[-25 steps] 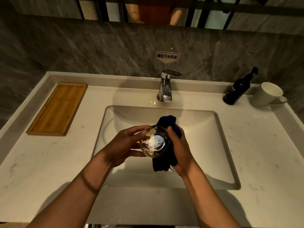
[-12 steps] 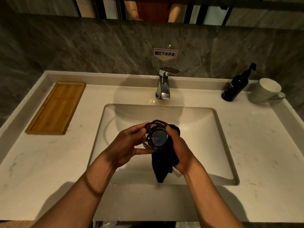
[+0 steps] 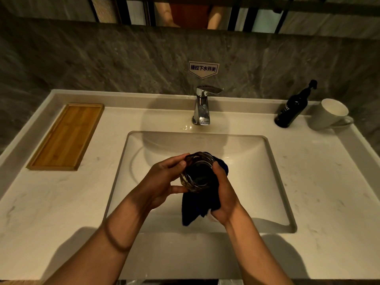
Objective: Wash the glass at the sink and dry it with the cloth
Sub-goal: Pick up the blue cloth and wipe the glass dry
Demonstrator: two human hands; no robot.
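Drying stage: glass [image 3: 197, 173] gripped by left hand [image 3: 162, 182] over sink [image 3: 273, 182]; cloth [image 3: 197, 208] clutched by right hand [image 3: 224, 194]; tap [image 3: 202, 105] not running, washing judged finished.

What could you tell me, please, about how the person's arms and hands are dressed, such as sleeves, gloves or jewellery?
Both forearms are bare, with no sleeves in view. The left hand and right hand wear no gloves, and no rings or watch show. The only item is a thin dark band around the left forearm.

White marble countertop [image 3: 61, 206] w/ wooden tray [image 3: 65, 136], faucet [image 3: 202, 105], black bottle [image 3: 292, 110], white mug [image 3: 329, 116].
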